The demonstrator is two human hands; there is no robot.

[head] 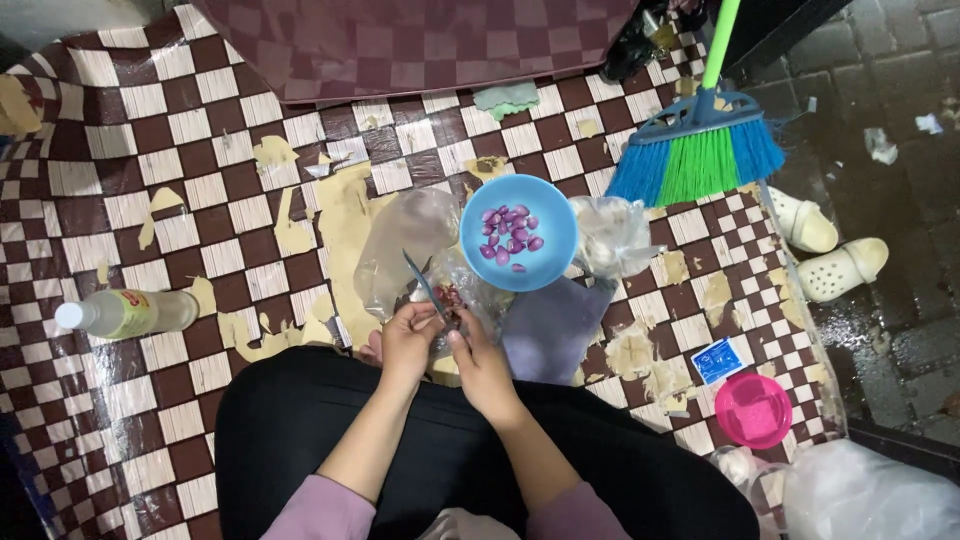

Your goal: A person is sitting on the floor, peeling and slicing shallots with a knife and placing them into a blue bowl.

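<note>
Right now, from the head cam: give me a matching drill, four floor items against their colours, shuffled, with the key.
Things:
1. bowl holding peeled shallots
2. small tub
3. broom bristles
4. clogs

Colours:
A. pink
B. cream white
C. blue
D. blue and green

Pairs: 1-C, 2-A, 3-D, 4-B
</note>
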